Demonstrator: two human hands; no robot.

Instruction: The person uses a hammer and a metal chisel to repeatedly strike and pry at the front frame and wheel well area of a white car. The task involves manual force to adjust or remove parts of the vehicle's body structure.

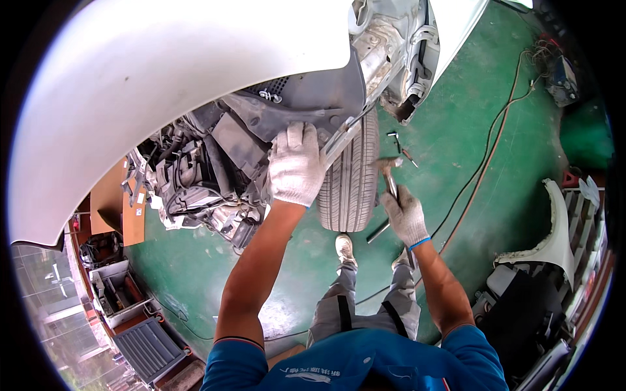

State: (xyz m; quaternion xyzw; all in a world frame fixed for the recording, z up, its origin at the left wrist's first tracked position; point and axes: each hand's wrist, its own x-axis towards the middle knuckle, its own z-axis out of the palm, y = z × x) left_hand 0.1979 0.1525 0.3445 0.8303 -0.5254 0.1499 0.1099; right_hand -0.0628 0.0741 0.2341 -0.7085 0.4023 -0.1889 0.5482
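Note:
My left hand [297, 164], in a white knit glove, is at the car's wheel-well edge. Its fingers curl over the edge by a silver metal rail [339, 140] and the dark plastic liner [257, 117]; the fingertips are hidden. Closed around a hammer [390, 177], my right hand [405, 216], also gloved, is to the right of the tire [349, 186]. The hammer head is above that fist, a little blurred, apart from the rail. Below the left hand, the exposed engine bay [195, 176] shows hoses and dark housings.
The white hood [163, 85] hangs over the upper left. Small hand tools [405, 153] and a grey bar [378, 232] lie on the green floor. Cables [499, 137] run along the right, near a white fender panel [551, 241]. A grey toolbox [117, 293] stands lower left.

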